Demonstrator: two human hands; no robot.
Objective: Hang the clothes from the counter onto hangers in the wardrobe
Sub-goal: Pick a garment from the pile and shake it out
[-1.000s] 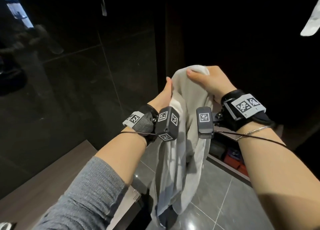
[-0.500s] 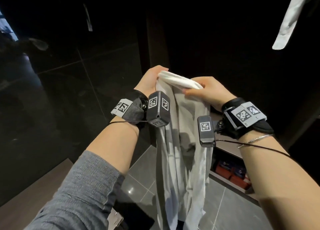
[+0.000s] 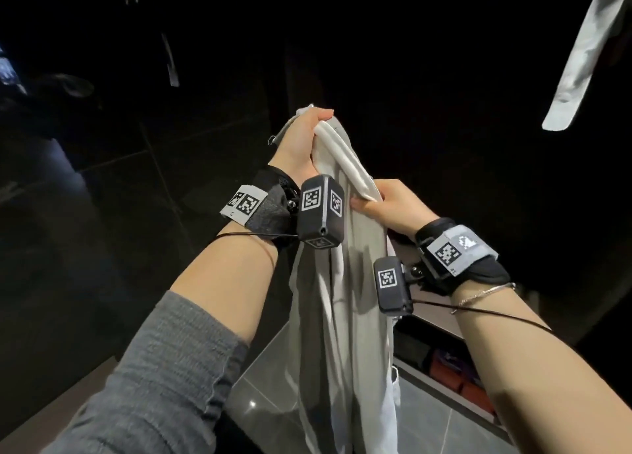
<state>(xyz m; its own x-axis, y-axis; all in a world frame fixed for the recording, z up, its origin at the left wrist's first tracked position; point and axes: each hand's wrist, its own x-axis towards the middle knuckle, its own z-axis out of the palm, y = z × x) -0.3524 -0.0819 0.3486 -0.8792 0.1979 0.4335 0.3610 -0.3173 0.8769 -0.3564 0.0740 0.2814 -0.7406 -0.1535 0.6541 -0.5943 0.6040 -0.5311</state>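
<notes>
Left hand: grips the top of the pale garment.
Right hand: pinches its rolled edge lower down.
Garment: hangs between both forearms.

My left hand and right hand each wear a black wrist strap carrying grey tags with checkered markers, plus a dark marker box trailing a thin black cable. A grey knit sleeve is pushed up my left forearm — a slim silver bracelet circles my right wrist.

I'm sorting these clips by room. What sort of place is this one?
Probably a dressing area at a dark wardrobe. A pale garment hangs at upper right, glossy grey floor tiles lie below, and both hands, left hand and right hand, hold up a light cloth.
</notes>
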